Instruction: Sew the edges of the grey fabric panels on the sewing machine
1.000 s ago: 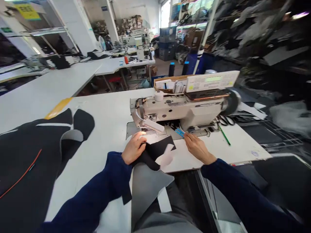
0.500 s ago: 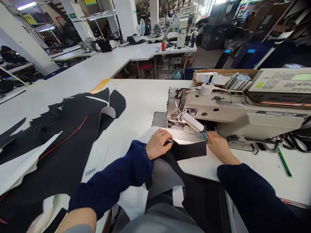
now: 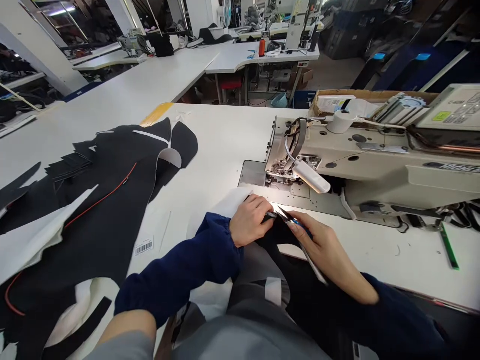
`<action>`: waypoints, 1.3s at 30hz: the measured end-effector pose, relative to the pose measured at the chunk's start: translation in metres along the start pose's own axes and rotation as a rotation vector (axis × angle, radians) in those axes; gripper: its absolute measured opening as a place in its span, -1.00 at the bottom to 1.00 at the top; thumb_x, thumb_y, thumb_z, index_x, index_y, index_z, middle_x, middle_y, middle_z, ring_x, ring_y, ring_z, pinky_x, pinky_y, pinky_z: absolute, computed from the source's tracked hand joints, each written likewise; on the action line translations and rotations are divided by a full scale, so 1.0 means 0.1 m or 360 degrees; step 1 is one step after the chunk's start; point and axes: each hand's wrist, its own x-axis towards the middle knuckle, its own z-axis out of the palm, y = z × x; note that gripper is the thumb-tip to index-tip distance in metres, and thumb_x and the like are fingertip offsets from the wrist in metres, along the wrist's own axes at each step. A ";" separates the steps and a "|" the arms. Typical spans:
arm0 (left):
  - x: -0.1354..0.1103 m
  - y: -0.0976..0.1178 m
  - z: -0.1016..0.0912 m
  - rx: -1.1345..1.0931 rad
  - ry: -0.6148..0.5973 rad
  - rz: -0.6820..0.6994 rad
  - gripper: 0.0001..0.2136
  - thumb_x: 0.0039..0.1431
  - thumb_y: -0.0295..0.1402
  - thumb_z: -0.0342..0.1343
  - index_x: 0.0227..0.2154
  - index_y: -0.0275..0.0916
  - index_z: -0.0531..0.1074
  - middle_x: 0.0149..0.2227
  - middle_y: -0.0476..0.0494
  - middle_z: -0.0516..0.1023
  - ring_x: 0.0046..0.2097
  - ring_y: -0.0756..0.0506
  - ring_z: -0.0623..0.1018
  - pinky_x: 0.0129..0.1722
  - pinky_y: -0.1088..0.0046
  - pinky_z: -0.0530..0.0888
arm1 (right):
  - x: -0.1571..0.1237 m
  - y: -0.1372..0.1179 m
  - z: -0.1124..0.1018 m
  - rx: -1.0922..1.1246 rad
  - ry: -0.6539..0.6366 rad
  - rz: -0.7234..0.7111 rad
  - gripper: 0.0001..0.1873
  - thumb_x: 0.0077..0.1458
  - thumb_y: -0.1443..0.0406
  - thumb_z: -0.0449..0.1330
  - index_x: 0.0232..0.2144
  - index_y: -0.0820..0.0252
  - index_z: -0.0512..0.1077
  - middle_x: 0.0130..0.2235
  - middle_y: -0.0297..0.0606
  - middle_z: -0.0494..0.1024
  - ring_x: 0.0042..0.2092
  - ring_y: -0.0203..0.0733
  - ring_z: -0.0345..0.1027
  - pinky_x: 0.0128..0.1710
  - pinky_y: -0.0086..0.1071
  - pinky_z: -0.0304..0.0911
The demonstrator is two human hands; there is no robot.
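Note:
My left hand (image 3: 252,220) is closed on the edge of a black fabric piece (image 3: 277,234) in front of the sewing machine (image 3: 375,160). Most of that fabric hangs down over the table edge onto my lap. Between the thumb and fingers of my right hand (image 3: 322,242) is a pair of thread snips (image 3: 286,216), partly hidden, with a bit of blue showing. Their pointed blades reach the fabric edge beside my left fingertips. A white lamp (image 3: 312,176) hangs by the needle area and lights the machine bed.
Black cut pieces (image 3: 101,215) with red piping are spread on the table at left. A barcode label (image 3: 144,246) lies beside them. At right are a green pen-like stick (image 3: 450,247) and, behind the machine, a cardboard box (image 3: 317,102) of supplies.
My right hand has come left from beside the machine, bringing the snips to the fabric edge at my left hand. My left hand keeps its grip. The view has tilted down.

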 end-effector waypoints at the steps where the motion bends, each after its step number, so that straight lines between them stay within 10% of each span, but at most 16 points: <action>1: -0.01 0.00 0.00 -0.0001 0.0020 0.0007 -0.91 0.06 -0.52 0.09 -0.39 -0.22 0.32 -0.33 -0.11 0.46 -0.17 -0.15 0.41 -0.17 0.31 0.41 | -0.02 0.01 0.01 -0.0053 0.0017 0.0018 -0.60 0.23 0.03 -0.02 -0.07 0.13 0.37 -0.16 -0.19 0.55 -0.21 -0.10 0.43 -0.23 -0.29 0.27; 39: -0.04 0.03 -0.07 -0.0130 0.0147 0.0004 -0.96 0.10 -0.46 0.07 -0.41 -0.21 0.32 -0.37 -0.09 0.49 -0.23 -0.11 0.45 -0.19 0.32 0.42 | 0.05 -0.03 0.02 0.0486 -0.0157 0.0222 -0.58 0.14 -0.07 0.07 -0.32 0.15 0.44 -0.42 -0.29 0.47 -0.38 -0.20 0.27 -0.40 -0.38 0.19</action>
